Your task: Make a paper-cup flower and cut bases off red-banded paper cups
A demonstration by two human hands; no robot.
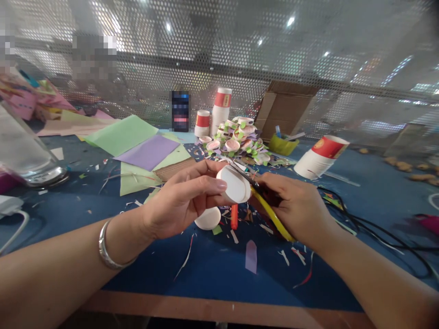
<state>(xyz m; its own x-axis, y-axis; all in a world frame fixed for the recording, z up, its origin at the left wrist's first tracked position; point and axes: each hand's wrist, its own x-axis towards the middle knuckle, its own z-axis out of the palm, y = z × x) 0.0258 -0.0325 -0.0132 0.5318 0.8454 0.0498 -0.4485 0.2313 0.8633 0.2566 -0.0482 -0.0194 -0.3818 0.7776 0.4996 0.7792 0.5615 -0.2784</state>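
Note:
A white paper cup piece (pixel 233 184) is held between the thumb and fingers of my left hand (pixel 192 194), its round face turned toward me. My right hand (pixel 293 205) is closed on scissors with yellow handles (pixel 270 214). The dark blades reach the upper right edge of the cup piece; their exact opening is hard to make out. Below my left fingers a white disc (pixel 208 218) lies on the blue table, beside a red-orange marker (pixel 234 216). A purple paper strip (pixel 251 257) lies nearer the front edge.
Behind my hands rises a pile of small cup-and-paper pieces (pixel 240 137). Stacked cups (pixel 221 109) stand behind it, with a tilted stack (pixel 320 157) at right. Coloured sheets (pixel 147 151) lie left, near a clear container (pixel 30 146). Black cables (pixel 363 226) cross the right side.

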